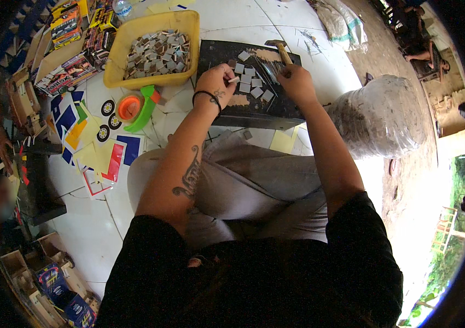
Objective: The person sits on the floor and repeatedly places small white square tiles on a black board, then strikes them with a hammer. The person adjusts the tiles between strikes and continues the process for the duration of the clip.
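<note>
My left hand [215, 86] is closed, pinching a small pale block [234, 80] between thumb and fingers. It hovers at the left side of a black box-shaped work block [260, 115]. Several small square grey-faced pieces [245, 87] lie on top of the block. Beside them is a bundle of thin metal rods, perhaps nails [268, 71]. My right hand [297, 83] is over the block's right side with its fingers curled together at the rods. A hammer [284, 53] with a wooden handle lies against that hand; whether the fingers grip anything is hidden.
A yellow tub [113, 60] of grey-faced pieces stands left of the block. Nearer lie a green tape dispenser [148, 109], black wheels [108, 107] and coloured sheets [128, 148]. A large plastic-wrapped bundle [377, 117] sits right. Another person's hand [4, 147] shows far left.
</note>
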`<state>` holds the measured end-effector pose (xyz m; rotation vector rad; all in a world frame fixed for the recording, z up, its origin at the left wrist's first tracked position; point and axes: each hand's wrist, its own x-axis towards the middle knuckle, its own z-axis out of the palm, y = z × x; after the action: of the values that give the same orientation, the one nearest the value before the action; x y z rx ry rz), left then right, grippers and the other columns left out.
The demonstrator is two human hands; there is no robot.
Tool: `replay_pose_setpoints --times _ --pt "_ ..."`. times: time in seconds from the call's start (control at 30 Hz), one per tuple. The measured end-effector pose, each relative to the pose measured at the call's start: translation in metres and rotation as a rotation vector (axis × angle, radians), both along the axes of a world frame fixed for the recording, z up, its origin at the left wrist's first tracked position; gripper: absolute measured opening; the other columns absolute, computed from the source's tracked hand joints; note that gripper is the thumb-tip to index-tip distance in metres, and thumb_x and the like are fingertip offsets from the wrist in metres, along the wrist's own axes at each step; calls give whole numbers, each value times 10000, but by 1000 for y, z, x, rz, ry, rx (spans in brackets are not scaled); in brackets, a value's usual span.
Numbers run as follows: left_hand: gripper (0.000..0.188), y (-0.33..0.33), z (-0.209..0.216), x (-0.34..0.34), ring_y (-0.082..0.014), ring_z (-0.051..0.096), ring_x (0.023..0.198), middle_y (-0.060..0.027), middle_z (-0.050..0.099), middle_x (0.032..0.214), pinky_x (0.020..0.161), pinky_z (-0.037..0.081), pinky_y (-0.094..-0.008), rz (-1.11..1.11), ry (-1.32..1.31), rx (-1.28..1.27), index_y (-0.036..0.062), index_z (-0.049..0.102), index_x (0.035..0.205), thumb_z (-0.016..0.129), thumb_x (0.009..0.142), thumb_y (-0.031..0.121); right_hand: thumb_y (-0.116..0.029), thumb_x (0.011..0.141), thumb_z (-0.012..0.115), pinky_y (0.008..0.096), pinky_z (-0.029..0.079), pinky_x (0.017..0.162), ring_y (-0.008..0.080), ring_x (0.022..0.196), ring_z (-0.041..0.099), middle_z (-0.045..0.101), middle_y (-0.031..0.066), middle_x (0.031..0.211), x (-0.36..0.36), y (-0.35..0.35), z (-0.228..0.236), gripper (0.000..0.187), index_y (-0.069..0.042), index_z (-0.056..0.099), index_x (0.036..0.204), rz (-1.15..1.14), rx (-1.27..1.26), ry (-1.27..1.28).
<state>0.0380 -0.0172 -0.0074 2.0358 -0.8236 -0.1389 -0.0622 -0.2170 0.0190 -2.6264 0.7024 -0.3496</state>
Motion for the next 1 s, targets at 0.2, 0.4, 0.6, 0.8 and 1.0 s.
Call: replay_pose_setpoints --times 0.2,0.4,0.6,0.8,1.0 --pt "175 -4 8 -17 -205 623 712 -98 638 763 664 495 -293 -170 112 -75 47 613 888 677 729 81 -146 714 690 307 490 662 171 690 614 649 100 747 -32 14 5 198 -19 646 859 -111 483 -129" --pt "217 -1 9 -23 -229 628 728 -105 647 770 672 494 -320 -148 -26 148 53 633 794 765 647 143 -54 818 616 232 454 704 124 787 582 624 54 849 -28 35 3 140 6 595 943 124 893 -209" --pt "234 1 11 -19 -217 625 702 -93 650 736 654 493 -320 -151 79 206 46 642 777 785 637 168 -49 817 614 230 460 662 104 773 577 623 44 845 -21 52 -7 129 -16 595 940 145 823 -263" --pt "239 2 10 -18 -216 626 677 -92 655 740 633 494 -315 -148 -14 218 39 636 771 783 650 184 -38 826 599 219 446 600 82 688 567 609 22 766 -13 62 -7 77 -14 579 896 200 751 -311" --pt "249 0 8 -17 -224 635 662 -99 657 724 631 496 -319 -160 -7 218 34 630 763 781 658 202 -42 802 610 232 459 602 92 674 579 621 42 758 -14 63 -5 70 -10 586 860 247 563 -326"
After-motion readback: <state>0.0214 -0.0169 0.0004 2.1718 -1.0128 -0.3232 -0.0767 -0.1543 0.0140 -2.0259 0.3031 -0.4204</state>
